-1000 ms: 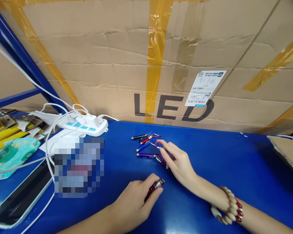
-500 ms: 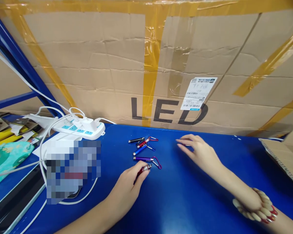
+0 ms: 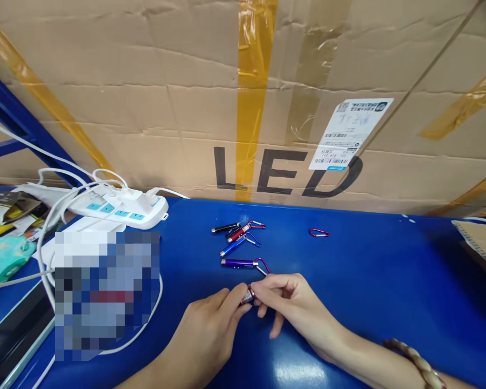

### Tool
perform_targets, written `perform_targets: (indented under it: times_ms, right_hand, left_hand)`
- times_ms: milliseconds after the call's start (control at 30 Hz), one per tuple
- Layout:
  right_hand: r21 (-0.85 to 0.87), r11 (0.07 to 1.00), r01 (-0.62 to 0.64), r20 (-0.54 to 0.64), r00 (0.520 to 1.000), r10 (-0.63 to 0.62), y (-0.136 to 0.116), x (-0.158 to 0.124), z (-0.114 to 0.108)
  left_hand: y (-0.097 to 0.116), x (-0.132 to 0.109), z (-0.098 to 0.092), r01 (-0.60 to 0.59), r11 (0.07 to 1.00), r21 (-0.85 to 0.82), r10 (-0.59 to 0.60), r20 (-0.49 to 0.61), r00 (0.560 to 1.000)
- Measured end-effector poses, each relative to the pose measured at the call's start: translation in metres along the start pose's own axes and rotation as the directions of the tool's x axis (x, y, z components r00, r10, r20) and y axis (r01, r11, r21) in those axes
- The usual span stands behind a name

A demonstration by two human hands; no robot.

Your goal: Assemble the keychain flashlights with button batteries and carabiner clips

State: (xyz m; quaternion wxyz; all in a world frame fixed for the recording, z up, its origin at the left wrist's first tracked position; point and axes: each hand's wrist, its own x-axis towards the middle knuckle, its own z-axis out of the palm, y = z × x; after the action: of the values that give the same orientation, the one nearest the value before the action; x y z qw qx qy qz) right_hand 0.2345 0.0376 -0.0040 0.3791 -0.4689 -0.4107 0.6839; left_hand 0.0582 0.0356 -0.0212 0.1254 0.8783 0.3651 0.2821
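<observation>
My left hand (image 3: pixel 208 324) is closed around a small red keychain flashlight (image 3: pixel 248 296), most of which is hidden in the fingers. My right hand (image 3: pixel 294 302) pinches the silver end of the same flashlight between thumb and forefinger. Just beyond lies a purple flashlight (image 3: pixel 238 263) with a carabiner on its end. Farther back are a blue flashlight (image 3: pixel 231 248), another red flashlight (image 3: pixel 238 233) and a black flashlight (image 3: pixel 225 228), close together. A loose red carabiner (image 3: pixel 319 233) lies by itself to the right.
A large taped cardboard box (image 3: pixel 178 108) stands along the back of the blue table (image 3: pixel 372 270). On the left are a white power strip (image 3: pixel 146 213) with tangled cables, a blurred-out item (image 3: pixel 109 297) and a black flat panel (image 3: pixel 20 335). Another cardboard box (image 3: pixel 480 240) sits at right.
My right hand has come left and nearer, from the back of the table to the flashlight in my left hand. The loose red carabiner now shows where that hand was. The view has shifted slightly.
</observation>
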Motion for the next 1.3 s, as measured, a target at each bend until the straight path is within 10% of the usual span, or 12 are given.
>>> perform_targets:
  times_ms: [233,467,967,1167,1300]
  right_hand:
    - [-0.293,0.911,0.291,-0.048,0.947,-0.318,-0.009,0.005,-0.012]
    - [-0.772,0.347,0.532,0.296,0.784,-0.545,-0.017,0.008,-0.035]
    - [-0.984,-0.142,0.108,0.162,0.874,-0.458,-0.044,0.0,-0.077]
    - [-0.995,-0.095,-0.016,0.021,0.924,-0.381,-0.05,0.006,-0.089]
    - [-0.962,0.128,0.241,0.168,0.893,-0.418,-0.048,-0.003,-0.065]
  left_hand:
    - [0.0,0.008,-0.01,0.365,0.889,-0.275,-0.316,0.207,0.926]
    - [-0.002,0.011,-0.016,0.292,0.896,-0.334,-0.301,0.028,0.953]
    - [-0.01,0.01,-0.02,0.147,0.97,-0.196,-0.17,-0.107,0.98]
    - [-0.009,0.02,-0.026,0.214,0.956,-0.203,-0.239,-0.108,0.965]
    - [0.005,0.019,-0.023,0.311,0.89,-0.333,-0.34,-0.033,0.94]
